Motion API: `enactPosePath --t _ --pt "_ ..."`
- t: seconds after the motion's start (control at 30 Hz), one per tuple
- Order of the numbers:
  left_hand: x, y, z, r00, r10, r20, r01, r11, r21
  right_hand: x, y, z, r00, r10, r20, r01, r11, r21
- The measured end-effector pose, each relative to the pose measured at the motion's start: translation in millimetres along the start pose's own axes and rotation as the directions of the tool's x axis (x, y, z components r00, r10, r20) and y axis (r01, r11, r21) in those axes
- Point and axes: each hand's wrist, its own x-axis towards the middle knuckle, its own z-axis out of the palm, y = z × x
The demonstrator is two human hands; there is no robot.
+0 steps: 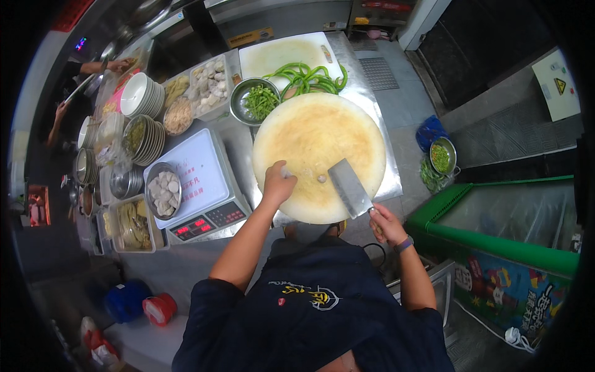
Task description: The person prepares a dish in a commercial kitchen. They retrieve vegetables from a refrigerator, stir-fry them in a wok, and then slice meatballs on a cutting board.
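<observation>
A thick round chopping block (320, 125), yellowed on top, lies in front of me. My right hand (387, 224) grips the handle of a Chinese cleaver (349, 187), whose broad blade rests flat-looking over the block's near right part. Just left of the blade sits a small round pale piece of food (321, 178). My left hand (280, 185) is over the block's left edge, its thumb and fingers around a small whitish piece (286, 173); what it is cannot be told. Small wet crumbs dot the block between the hands.
Beyond the block are long green peppers (309, 79), a white cutting board (283, 53) and a bowl of cut green vegetables (255, 101). At left, a digital scale (204, 158) carries a metal bowl of pale pieces (163, 190). Stacked plates (143, 95) stand farther left, near another person's hand (118, 65). A green-framed chest freezer (502, 223) is at right.
</observation>
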Motion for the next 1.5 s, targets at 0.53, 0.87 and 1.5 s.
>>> enactPosePath --t 0.53,0.87,1.5 --pt "-37.2 17.2 17.0 0.991 0.126 -0.039 -0.123 0.991 0.058 35.3 13.7 55.6 0.972 0.016 0.233 -0.010 1.000 -0.024" --pt "-61.9 -1.4 -182.6 0.825 0.193 -0.531 -0.157 0.981 0.114 43.5 -106.3 220.8 0.851 -0.009 0.525 0.152 0.961 -0.231" --pt "100.6 -40.5 -346.4 0.832 0.440 -0.337 -0.349 0.888 0.300 28.3 31.1 34.9 0.733 -0.569 -0.373 0.267 0.745 -0.611"
